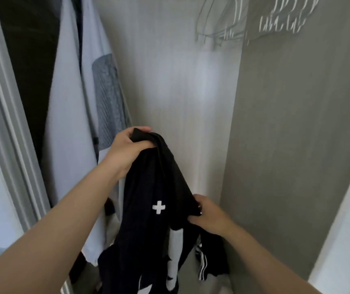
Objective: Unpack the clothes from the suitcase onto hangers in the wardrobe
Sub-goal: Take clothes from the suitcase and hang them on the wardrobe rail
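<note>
A black garment [148, 209] with a small white cross and white stripes hangs in front of me inside the wardrobe. My left hand [127, 145] grips its bunched top edge, held up at mid height. Lower and to the right, my right hand [210, 215] pinches another fold of the same cloth. Several empty white hangers [254, 24] hang blurred at the top right, well above both hands. The suitcase is out of view.
A white and grey shirt [80, 115] hangs at the left beside a dark garment [29, 66]. The wardrobe's pale back wall [180, 81] and grey side wall [286, 124] enclose the space. A white door frame [6, 115] runs down the left.
</note>
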`<state>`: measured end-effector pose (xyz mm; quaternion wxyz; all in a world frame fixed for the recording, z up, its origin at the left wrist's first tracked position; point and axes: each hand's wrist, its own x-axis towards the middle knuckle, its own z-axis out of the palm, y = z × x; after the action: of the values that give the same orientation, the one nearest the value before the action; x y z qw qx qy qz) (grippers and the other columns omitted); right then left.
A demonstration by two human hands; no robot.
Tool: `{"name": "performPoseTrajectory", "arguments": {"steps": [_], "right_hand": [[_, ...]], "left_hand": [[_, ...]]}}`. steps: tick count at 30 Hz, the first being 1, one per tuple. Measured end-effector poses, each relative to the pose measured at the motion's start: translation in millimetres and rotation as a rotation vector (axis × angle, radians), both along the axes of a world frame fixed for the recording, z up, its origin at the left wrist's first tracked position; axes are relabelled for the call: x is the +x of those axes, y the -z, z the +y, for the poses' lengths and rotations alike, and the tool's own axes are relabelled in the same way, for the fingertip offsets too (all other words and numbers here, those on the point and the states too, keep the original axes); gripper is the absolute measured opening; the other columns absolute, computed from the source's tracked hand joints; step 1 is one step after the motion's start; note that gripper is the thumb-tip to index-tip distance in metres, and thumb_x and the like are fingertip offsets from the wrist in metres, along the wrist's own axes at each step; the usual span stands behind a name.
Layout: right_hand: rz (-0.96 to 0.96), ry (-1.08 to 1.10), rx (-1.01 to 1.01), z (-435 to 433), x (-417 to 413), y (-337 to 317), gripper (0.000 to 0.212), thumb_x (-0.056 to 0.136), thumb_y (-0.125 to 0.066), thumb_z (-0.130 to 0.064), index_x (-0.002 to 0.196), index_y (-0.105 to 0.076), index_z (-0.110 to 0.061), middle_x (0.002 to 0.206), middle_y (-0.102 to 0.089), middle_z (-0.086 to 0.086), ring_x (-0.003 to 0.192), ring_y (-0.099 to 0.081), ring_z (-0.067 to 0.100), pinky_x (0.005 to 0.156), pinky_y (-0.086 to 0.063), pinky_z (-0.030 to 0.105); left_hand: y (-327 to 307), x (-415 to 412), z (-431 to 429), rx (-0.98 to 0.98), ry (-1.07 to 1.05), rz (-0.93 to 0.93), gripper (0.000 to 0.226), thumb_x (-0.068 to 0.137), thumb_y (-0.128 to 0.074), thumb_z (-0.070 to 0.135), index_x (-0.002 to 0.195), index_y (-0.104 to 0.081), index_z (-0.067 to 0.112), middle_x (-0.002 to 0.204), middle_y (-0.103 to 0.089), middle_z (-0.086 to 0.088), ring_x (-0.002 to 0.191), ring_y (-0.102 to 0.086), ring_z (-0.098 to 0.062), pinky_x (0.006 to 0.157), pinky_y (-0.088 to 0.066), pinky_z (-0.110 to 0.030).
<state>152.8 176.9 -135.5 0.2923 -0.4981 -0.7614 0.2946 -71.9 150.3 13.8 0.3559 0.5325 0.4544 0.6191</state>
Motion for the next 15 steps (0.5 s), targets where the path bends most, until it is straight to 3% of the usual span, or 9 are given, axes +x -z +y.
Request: {"name": "performPoseTrajectory", "arguments": {"steps": [1, 2, 4, 7, 9, 15], "right_hand": [[0.002, 0.064, 0.088, 9.7, 0.7, -5.4, 0.017, 0.074, -0.061, -0.011, 0.080, -0.060, -0.027, 0.073, -0.064, -0.006, 0.065, -0.060, 0.002, 0.064, -0.051, 0.027], [0.046, 0.158, 0.178, 23.0, 0.4, -15.9, 0.027, 0.076, -0.054, -0.001, 0.068, -0.056, -0.027, 0.062, -0.058, -0.007, 0.054, -0.054, 0.002, 0.057, -0.046, 0.023], [0.155, 0.293, 0.281, 37.9, -5.6, -46.5, 0.038, 0.079, -0.047, 0.006, 0.062, -0.052, -0.028, 0.057, -0.056, -0.009, 0.052, -0.053, 0.003, 0.055, -0.041, 0.020], [0.228, 0.240, 0.376, 50.3, -27.5, -107.4, 0.030, 0.083, -0.048, -0.001, 0.070, -0.056, -0.027, 0.070, -0.064, -0.007, 0.067, -0.065, 0.015, 0.067, -0.051, 0.028], [0.197, 0.161, 0.470, 56.7, -43.8, -160.7, 0.024, 0.085, -0.050, -0.007, 0.075, -0.058, -0.028, 0.078, -0.065, -0.009, 0.070, -0.064, 0.012, 0.072, -0.054, 0.031], [-0.139, 0.217, 1.066, 65.2, -73.3, -321.3, 0.013, 0.087, -0.050, -0.019, 0.092, -0.062, -0.017, 0.101, -0.056, -0.002, 0.094, -0.056, 0.017, 0.075, -0.048, 0.035]], "left_hand": [[-8.9, -2.7, 4.7, 0.007, -0.006, -0.009, 0.036, 0.080, -0.069, -0.004, 0.113, -0.065, 0.011, 0.095, -0.069, -0.005, 0.086, -0.067, -0.015, 0.078, -0.057, -0.023], [-19.4, -6.2, 10.4, 0.021, -0.015, -0.015, 0.034, 0.081, -0.068, -0.004, 0.111, -0.066, 0.011, 0.093, -0.069, -0.005, 0.085, -0.067, -0.016, 0.077, -0.057, -0.022], [-37.0, -13.6, 21.2, 0.050, -0.033, -0.004, 0.031, 0.081, -0.067, -0.004, 0.106, -0.067, 0.014, 0.090, -0.070, -0.005, 0.085, -0.067, -0.016, 0.077, -0.056, -0.023], [-57.5, -18.4, 34.2, 0.103, -0.026, 0.059, 0.032, 0.080, -0.066, -0.006, 0.104, -0.068, 0.015, 0.094, -0.070, -0.007, 0.089, -0.066, -0.017, 0.082, -0.054, -0.025], [-72.0, -18.8, 43.7, 0.164, -0.042, 0.091, 0.033, 0.079, -0.068, -0.006, 0.103, -0.069, 0.017, 0.093, -0.071, -0.005, 0.086, -0.066, -0.015, 0.075, -0.054, -0.018], [-119.5, -18.8, 70.2, 0.401, -0.182, 0.211, 0.030, 0.079, -0.070, -0.003, 0.096, -0.068, 0.022, 0.091, -0.069, 0.003, 0.084, -0.065, -0.006, 0.070, -0.049, -0.013]]}}
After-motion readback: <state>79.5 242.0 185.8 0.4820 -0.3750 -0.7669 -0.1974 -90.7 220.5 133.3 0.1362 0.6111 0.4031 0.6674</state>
